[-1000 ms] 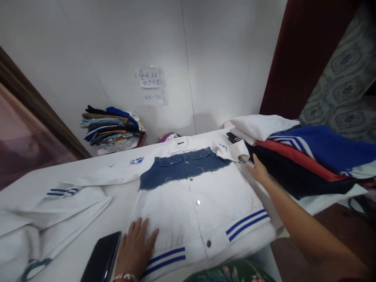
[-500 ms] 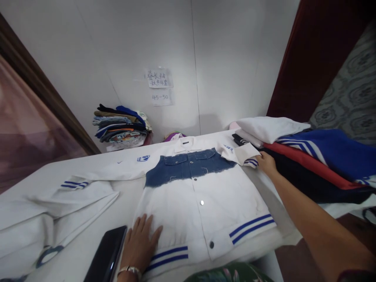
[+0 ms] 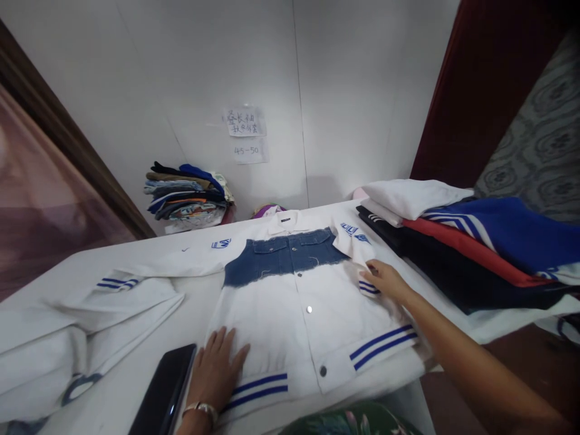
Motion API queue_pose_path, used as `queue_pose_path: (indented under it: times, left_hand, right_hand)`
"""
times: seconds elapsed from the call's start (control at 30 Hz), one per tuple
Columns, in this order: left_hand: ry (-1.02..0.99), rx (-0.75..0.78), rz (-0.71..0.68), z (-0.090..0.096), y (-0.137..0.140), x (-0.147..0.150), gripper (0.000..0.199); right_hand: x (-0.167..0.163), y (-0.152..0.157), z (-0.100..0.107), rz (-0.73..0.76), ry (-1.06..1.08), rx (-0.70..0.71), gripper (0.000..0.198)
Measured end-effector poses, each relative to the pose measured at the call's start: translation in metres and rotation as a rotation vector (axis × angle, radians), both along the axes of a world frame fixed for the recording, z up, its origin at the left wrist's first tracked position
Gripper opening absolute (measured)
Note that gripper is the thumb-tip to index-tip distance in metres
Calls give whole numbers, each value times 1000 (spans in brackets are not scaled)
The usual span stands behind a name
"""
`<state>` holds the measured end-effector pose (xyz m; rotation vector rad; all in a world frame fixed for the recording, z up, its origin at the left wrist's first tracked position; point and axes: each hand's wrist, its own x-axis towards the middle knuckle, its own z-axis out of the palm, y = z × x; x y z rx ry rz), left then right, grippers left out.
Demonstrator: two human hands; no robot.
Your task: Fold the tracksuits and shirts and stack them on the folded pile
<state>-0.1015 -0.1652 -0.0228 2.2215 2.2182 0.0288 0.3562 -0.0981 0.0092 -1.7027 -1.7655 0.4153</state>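
Note:
A white button-up jacket (image 3: pixel 267 320) with a dark denim band across the chest and blue-striped hem lies front up before me. Its left-hand sleeve (image 3: pixel 172 257) stretches out over the table. My left hand (image 3: pixel 215 368) rests flat near the lower left of the jacket, fingers spread. At the other side, my right hand (image 3: pixel 385 281) pinches the striped cuff of the opposite sleeve (image 3: pixel 356 241), which is bent down along the jacket's side. A black phone (image 3: pixel 165 386) lies just left of my left hand.
Crumpled white fabric (image 3: pixel 90 332) lies on the left of the white table (image 3: pixel 75 263). A stack of folded clothes (image 3: pixel 190 190) stands at the back left. Blue, red, black and white garments (image 3: pixel 475 248) pile up on the right. Two paper notes (image 3: pixel 247 133) hang on the wall.
My right hand has brought the sleeve cuff inward and down toward me, from beside the clothes pile onto the jacket's edge. My left hand stays nearly in place.

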Motion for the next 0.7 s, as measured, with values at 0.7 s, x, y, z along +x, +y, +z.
queue_pose_path:
  times: [0.7]
  left_hand:
    - [-559,93,-204,24,8,44,42]
  right_hand:
    - [35,-12,-11,-412,1144,258,41]
